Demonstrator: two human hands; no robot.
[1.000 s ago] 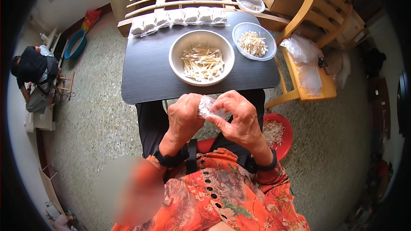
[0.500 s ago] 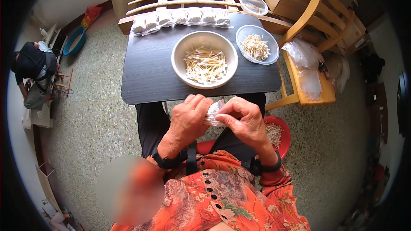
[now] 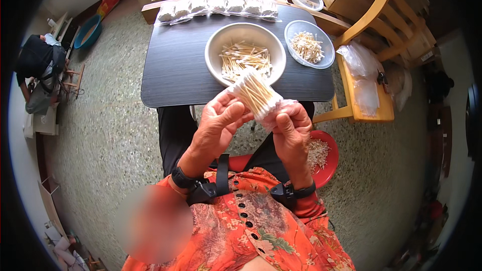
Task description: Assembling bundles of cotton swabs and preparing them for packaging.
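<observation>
A bundle of cotton swabs (image 3: 256, 95), wooden sticks with white tips, is held up over the table's near edge, tilted. My left hand (image 3: 217, 123) supports its left side, with the thumb in front and some fingers partly hidden behind it. At the bundle's right end, my right hand (image 3: 292, 133) pinches a crumpled clear plastic bag (image 3: 281, 112) that lies against the swab tips. Just beyond the bundle, a beige bowl (image 3: 211, 50) holds many loose swabs. To its right stands a clear plastic bowl (image 3: 327, 55) of swabs.
Several filled clear packets (image 3: 217, 5) line the dark table's (image 3: 173, 65) far edge. A wooden chair (image 3: 379, 108) at right carries plastic bags (image 3: 357, 62). Below it on the floor is a red basin (image 3: 329, 170) of swabs. Another person (image 3: 42, 65) is at far left.
Both hands have risen toward the table with the bundle, which has turned so its sticks show lengthwise. My left fingers have loosened from a tight grip. The view has shifted slightly.
</observation>
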